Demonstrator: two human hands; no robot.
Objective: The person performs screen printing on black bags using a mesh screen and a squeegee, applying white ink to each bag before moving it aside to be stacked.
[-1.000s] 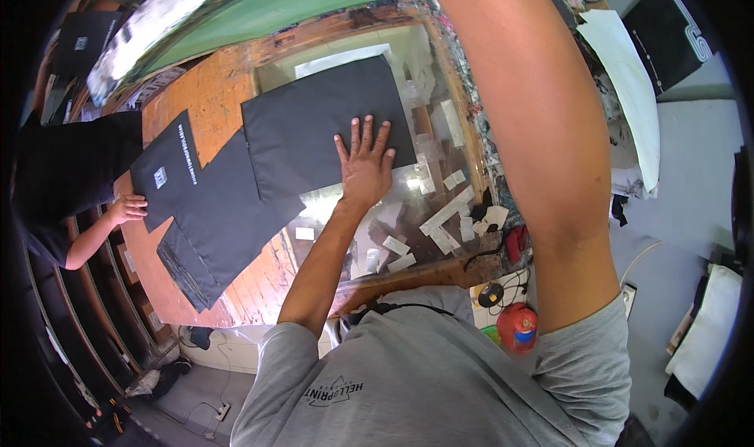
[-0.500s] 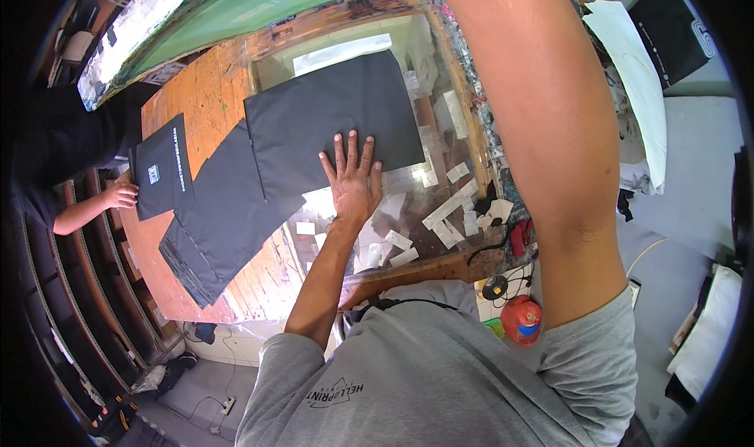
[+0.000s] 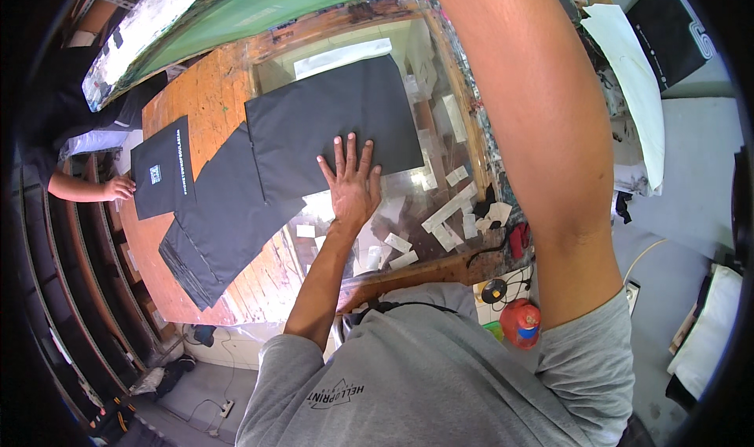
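Observation:
My left hand lies flat, fingers spread, on the near edge of a black fabric piece. The piece looks like a flat bag and rests smooth on a glass panel set in the wooden table. My right arm reaches up and forward past the top edge of the view, so its hand is hidden. Beyond the fabric, a green-meshed printing screen is tilted up, its underside showing. Left of my piece lies a fanned stack of black fabric pieces, partly covered by it.
A co-worker's hand is at the left edge of a black piece with white print. Paper and tape scraps are scattered under or on the glass. Racks stand left; a red container sits below the table.
The co-worker's hand has shifted slightly left, to the outer edge of the printed piece. My left hand stays in place on the fabric. My raised right arm has shifted slightly left.

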